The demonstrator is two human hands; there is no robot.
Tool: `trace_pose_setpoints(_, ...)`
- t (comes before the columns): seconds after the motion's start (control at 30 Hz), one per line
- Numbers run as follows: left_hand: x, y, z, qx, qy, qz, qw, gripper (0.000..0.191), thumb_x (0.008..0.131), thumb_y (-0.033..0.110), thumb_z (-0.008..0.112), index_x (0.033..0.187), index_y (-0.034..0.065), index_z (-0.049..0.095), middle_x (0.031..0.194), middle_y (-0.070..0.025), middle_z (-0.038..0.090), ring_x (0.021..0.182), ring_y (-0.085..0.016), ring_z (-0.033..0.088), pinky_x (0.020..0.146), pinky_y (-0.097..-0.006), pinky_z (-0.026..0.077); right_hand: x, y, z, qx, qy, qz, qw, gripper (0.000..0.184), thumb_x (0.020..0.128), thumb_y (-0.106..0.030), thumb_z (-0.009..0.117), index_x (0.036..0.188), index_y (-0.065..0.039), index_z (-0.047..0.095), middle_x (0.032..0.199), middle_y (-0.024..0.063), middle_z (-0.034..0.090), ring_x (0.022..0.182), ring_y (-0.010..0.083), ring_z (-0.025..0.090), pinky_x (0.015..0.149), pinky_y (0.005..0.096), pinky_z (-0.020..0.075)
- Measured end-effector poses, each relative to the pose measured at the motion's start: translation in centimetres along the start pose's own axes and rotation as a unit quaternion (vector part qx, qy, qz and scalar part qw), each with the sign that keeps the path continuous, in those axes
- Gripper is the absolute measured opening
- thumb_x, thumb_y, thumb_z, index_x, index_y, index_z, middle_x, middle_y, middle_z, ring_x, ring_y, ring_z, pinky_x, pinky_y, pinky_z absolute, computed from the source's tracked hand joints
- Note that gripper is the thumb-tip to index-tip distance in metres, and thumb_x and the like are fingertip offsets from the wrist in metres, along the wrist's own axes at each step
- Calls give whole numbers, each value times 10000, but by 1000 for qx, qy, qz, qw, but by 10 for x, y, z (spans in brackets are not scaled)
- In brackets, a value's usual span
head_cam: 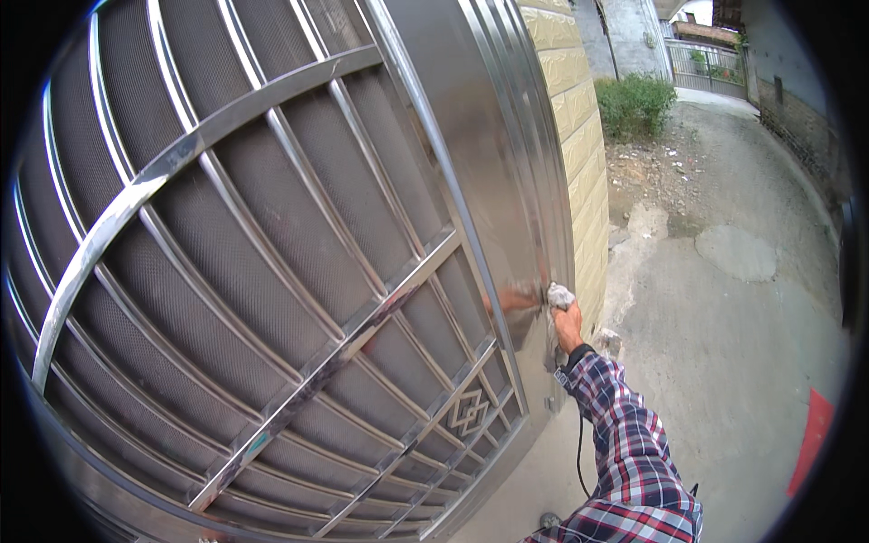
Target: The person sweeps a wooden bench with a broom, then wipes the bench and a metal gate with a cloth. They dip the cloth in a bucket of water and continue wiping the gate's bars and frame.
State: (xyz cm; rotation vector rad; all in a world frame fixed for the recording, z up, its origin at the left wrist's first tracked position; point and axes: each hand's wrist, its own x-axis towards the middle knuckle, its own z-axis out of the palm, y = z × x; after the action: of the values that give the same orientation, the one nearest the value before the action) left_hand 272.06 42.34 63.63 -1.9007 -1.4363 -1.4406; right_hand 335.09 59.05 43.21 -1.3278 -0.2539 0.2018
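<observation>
My right hand (567, 323), at the end of a plaid sleeve, grips a crumpled pale cloth (560, 296). It presses the cloth to the ribbed outer edge of the stainless steel door frame (502, 156), where a reflection of the hand shows. Left of the frame is a steel security door with a dark mesh screen (285, 183). Shiny vertical bars, a curved band (197, 140) and a straight crossbar (326, 360) cover the mesh. Low on the door is an interlocking diamond ornament (468, 412). My left hand is out of view.
Cream wall tiles (577, 129) border the frame on the right. Beyond runs a concrete lane (719, 353) with rubble (652, 170), a green bush (636, 102) and a far metal gate (707, 66). A black cord (580, 455) hangs beside my sleeve; something red (811, 441) is at the right.
</observation>
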Motion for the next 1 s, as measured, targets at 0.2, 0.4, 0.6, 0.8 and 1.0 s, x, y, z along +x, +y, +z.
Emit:
trace_pose_setpoints(0.2,0,3,0,-1,14,-17,1000,77,773,75,546,809,18,508,873,-107,478,872,-251,442,815,-381,352,65,-56,23,149,101,216,960,322,781,-94,479,1084,16,478,1027,182,575,934,256,577,769,369,467)
trace_pose_setpoints(0.4,-28,-66,4,-4,44,-61,997,72,766,60,547,807,16,507,872,-105,475,870,-248,441,814,-381,353,100,-296,61,50,8,-422,905,357,787,-168,553,1104,-18,484,972,191,606,908,344,579,765,405,441)
trace_pose_setpoints(0.6,-64,-111,2,-63,60,-64,994,84,766,59,562,808,14,505,885,-108,463,882,-253,441,822,-389,359,83,-485,118,79,5,-744,663,434,796,-50,549,1220,-96,475,1043,164,550,961,320,529,837,360,423)
trace_pose_setpoints(0.8,-106,-249,19,-180,-94,92,975,172,851,153,518,946,10,536,1031,-148,503,926,-280,468,816,-420,375,6,-525,155,117,-63,-674,727,383,808,-82,536,1184,-157,528,1047,138,560,897,292,540,752,383,462)
trace_pose_setpoints(1.0,-90,-308,56,-839,-176,162,490,88,843,-12,516,863,-76,572,901,-246,558,795,-346,536,688,-468,456,-66,-408,127,33,-52,-804,591,452,668,-6,586,1092,-161,611,1073,142,539,929,313,533,779,368,458)
